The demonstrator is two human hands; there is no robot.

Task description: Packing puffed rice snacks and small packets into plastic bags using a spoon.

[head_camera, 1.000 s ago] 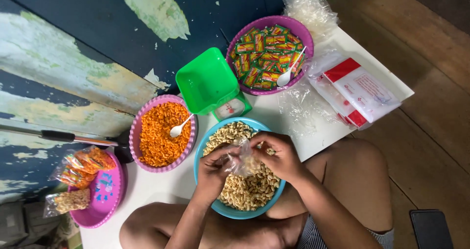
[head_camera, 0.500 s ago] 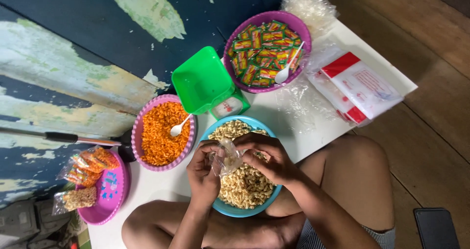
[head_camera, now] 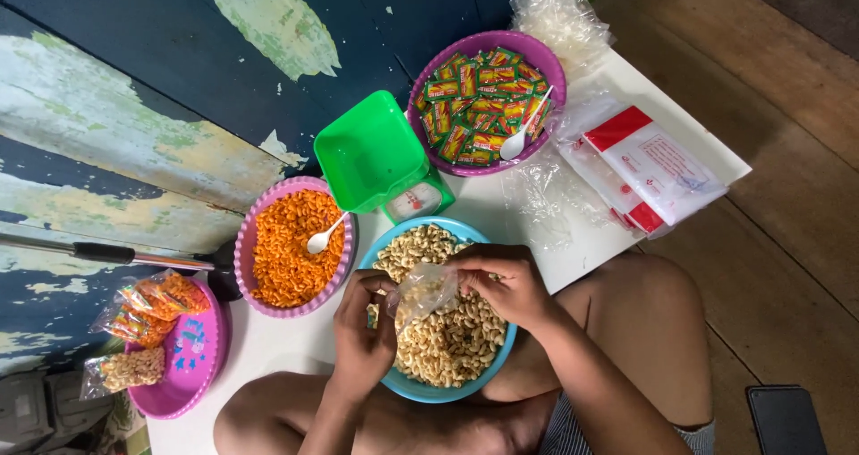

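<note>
Now both hands have dropped lower over the blue bowl (head_camera: pixel 390 382) than half a second ago, and the small clear bag (head_camera: pixel 420 291) they pinch between them, held upright then, leans over toward the left hand with its mouth nearer the pale puffed snacks (head_camera: pixel 456 339). By my judgement that puts the work at the filling of the bag, with little in it so far. The left hand (head_camera: pixel 362 334) is clenched on the bag's lower edge; the right hand (head_camera: pixel 501 280) grasps its upper rim with the fingertips.

Counted from largest to smallest around that grip: one white table (head_camera: pixel 295 339) under everything; three bowls, namely the blue one directly beneath the bag, one pink bowl of orange snacks (head_camera: pixel 249 240) off to the left-hand side, and one purple bowl of small sachets (head_camera: pixel 548 59) well beyond the right hand; one green scale (head_camera: pixel 371 151) just past the blue bowl; one pink plate (head_camera: pixel 192 357) farthest out on the left, bearing about three filled packets (head_camera: pixel 148 307); one stack of flat red-and-white bag packs (head_camera: pixel 658 164) out to the right; two white spoons, one (head_camera: pixel 324 236) in the orange snacks, the other (head_camera: pixel 521 137) among the sachets.
</note>
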